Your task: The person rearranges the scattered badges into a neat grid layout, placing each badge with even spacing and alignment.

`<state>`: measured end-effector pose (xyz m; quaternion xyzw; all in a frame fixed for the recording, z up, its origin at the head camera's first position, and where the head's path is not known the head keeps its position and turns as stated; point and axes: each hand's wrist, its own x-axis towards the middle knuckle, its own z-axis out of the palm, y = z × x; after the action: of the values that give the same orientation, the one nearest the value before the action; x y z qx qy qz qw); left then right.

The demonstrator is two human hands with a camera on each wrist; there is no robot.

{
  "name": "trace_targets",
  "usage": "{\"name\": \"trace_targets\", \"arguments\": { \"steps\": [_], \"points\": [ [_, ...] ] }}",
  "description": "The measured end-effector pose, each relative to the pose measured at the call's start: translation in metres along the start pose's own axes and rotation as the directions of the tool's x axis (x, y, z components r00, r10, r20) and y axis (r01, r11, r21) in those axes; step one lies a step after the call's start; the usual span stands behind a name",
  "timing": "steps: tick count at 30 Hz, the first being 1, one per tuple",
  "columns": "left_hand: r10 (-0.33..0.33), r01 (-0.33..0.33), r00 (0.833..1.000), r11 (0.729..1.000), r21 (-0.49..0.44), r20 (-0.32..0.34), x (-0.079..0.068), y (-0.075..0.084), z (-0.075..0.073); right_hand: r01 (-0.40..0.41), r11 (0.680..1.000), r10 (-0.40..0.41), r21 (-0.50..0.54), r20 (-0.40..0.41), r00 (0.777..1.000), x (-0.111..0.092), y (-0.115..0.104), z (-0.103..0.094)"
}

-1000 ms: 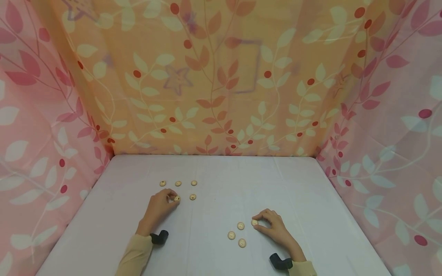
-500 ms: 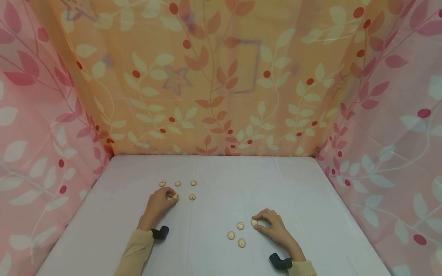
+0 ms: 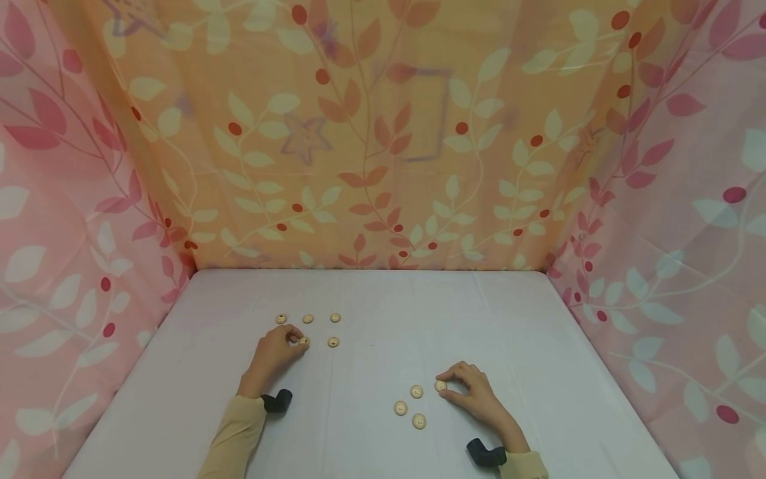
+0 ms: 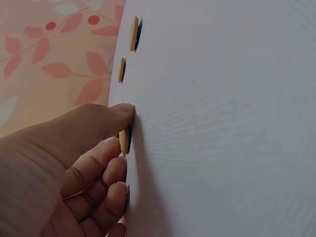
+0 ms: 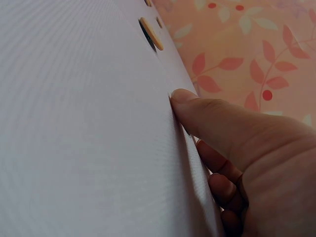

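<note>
In the head view my left hand (image 3: 276, 354) pinches a small round wooden button (image 3: 304, 340) between thumb and fingers, low at the table. The left wrist view shows that button (image 4: 124, 140) edge-on below the thumb tip. To the right, my right hand (image 3: 475, 396) has thumb and forefinger at opposite edges of another button (image 3: 441, 386), which lies on the table. In the right wrist view the thumb hides most of it. A loose group of three more buttons (image 3: 417, 392) sits just left of my right hand.
Beyond my left hand lies a row of three buttons (image 3: 308, 319), with one more button (image 3: 333, 342) to its right. The white-covered table (image 3: 371, 299) meets leaf-patterned curtains (image 3: 371, 199) at the back and both sides.
My left hand has shifted slightly away from me with its button, which has edged up toward the back row. The right hand and the other buttons keep their places.
</note>
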<state>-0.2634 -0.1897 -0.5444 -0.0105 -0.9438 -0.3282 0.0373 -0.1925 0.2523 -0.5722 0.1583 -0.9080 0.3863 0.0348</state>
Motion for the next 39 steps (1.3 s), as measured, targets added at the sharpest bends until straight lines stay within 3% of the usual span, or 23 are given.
{"name": "trace_targets", "arguments": {
  "steps": [16,39],
  "points": [
    [-0.044,0.044,0.999,0.999,-0.008,0.021,0.002,-0.003,0.001,-0.001,1.000,0.001,0.017,0.001,1.000,0.000,-0.001,0.000],
    [0.031,-0.033,0.998,0.999,-0.041,-0.050,-0.016,0.009,0.005,-0.030,0.999,0.030,0.017,0.010,0.999,0.001,-0.003,0.000]
  ]
}}
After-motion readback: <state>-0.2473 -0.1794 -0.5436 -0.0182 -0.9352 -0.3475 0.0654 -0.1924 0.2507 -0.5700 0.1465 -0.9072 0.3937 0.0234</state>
